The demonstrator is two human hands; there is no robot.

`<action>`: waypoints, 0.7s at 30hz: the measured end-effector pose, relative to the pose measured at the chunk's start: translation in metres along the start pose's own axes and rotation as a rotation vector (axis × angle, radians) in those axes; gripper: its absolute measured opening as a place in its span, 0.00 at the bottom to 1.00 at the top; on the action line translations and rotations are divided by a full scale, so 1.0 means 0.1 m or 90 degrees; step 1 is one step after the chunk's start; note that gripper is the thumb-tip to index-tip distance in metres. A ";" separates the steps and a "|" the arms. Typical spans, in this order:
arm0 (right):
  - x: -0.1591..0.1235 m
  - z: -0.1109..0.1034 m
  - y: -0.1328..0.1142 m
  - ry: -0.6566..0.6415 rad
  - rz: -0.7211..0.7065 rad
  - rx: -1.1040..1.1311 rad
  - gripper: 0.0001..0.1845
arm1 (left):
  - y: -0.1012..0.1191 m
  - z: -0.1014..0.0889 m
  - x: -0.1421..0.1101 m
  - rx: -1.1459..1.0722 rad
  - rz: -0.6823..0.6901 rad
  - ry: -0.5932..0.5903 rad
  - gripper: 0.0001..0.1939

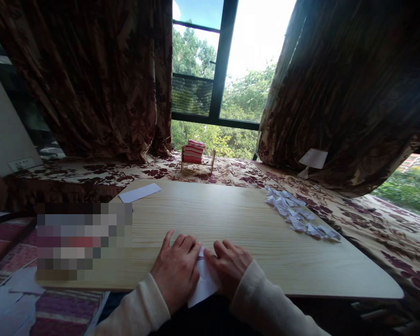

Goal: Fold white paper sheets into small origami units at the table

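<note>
Between my hands, at the near edge of the wooden table (pixel 182 210), is a small piece of folded white paper (pixel 205 282). My left hand (pixel 178 268) presses on its left side, with the fingers curled onto it and one finger lifted slightly. On the other side, my right hand (pixel 229 266) pinches the paper, thumb toward the upper part. Parts of the paper are hidden beneath both hands, so its full shape does not show. Several folded white paper pieces (pixel 294 212) lie in a loose cluster at the table's right.
A flat white paper strip (pixel 140 192) rests at the back left corner. A pixelated patch (pixel 84 242) covers the table's left part. Behind stand a small rack (pixel 196 156) with striped pink cloths and a white lamp (pixel 313 161). White sheets (pixel 14 298) lie at lower left.
</note>
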State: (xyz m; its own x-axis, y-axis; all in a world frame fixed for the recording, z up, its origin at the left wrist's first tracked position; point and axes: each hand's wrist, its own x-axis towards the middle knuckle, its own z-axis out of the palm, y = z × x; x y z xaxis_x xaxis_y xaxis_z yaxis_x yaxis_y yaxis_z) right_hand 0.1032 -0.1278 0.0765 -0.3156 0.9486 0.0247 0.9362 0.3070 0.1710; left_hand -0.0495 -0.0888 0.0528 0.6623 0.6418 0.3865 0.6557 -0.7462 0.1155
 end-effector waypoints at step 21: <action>-0.02 -0.16 0.03 -0.062 0.029 0.018 0.19 | -0.14 -0.06 -0.23 0.009 0.062 0.084 0.13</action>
State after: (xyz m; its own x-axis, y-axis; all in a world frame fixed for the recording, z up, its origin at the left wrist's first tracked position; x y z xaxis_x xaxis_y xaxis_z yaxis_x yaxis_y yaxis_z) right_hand 0.1041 -0.1297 0.0926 -0.2580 0.9640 -0.0646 0.9535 0.2648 0.1442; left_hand -0.0762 -0.0946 0.0479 0.6699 0.5368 0.5128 0.5965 -0.8004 0.0586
